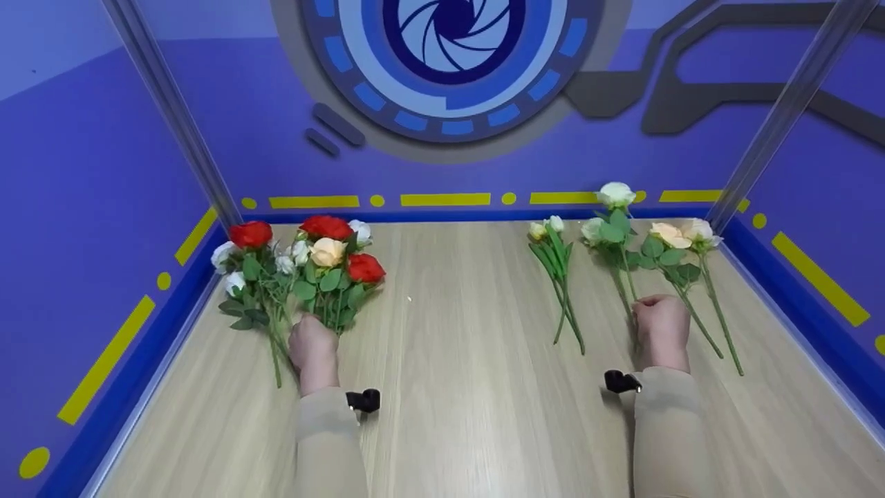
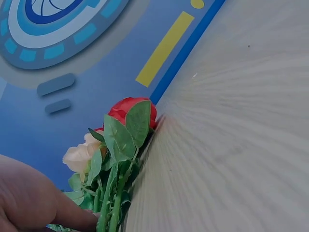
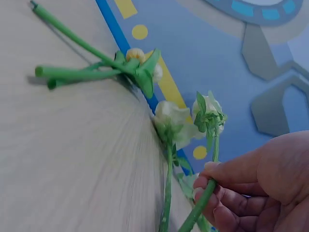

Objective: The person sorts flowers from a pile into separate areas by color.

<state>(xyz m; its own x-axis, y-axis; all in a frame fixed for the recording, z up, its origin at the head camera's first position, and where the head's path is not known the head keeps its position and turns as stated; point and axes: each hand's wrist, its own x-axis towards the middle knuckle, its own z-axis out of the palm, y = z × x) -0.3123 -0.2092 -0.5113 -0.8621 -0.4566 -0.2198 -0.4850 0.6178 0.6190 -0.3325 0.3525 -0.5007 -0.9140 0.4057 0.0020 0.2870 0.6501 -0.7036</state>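
Observation:
My left hand [image 1: 314, 342] is at the stems of a bunch of artificial roses, with red roses [image 1: 365, 268] and a peach rose [image 1: 327, 252]. In the left wrist view a digit lies against the green stems [image 2: 116, 198]; the other fingers are mostly hidden. My right hand [image 1: 662, 328] pinches the stem of a white rose [image 1: 615, 195] between thumb and fingers, its head raised above the others. Another white rose [image 3: 171, 123] stands beside that stem in the right wrist view.
White and yellow tulips [image 1: 555, 252] lie left of my right hand. A peach rose [image 1: 671, 235] and a pale rose [image 1: 700, 232] lie to its right. Left of my left hand are a red rose [image 1: 250, 235] and white flowers [image 1: 235, 282]. Blue walls [image 1: 228, 159] enclose the wooden table [image 1: 470, 387].

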